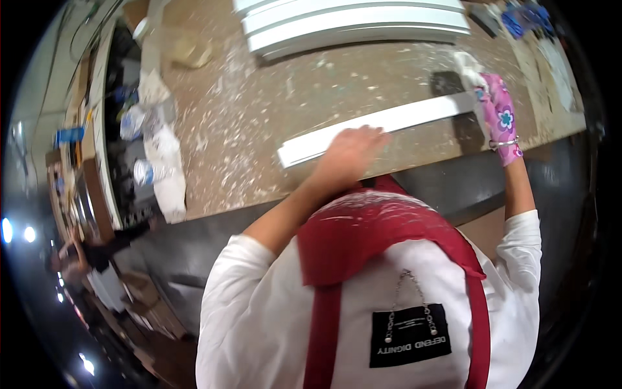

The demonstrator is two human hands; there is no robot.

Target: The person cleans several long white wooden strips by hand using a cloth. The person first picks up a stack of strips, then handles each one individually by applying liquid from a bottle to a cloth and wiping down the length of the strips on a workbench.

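A long white board lies slantwise across the worktable near its front edge. My bare left hand rests on it left of the middle, its fingers bent over the board and holding it down. At the board's right end is my right hand, in a pink glove with a flower pattern. A crumpled white rag is bunched in its fingers and hangs against the board. The glove hides the fingertips in part.
Several white boards are stacked at the table's far side. The brown worktable is spattered with white paint. Paper and plastic cups stand along its left edge. Blue crumpled plastic lies far right. Another person is at the far left.
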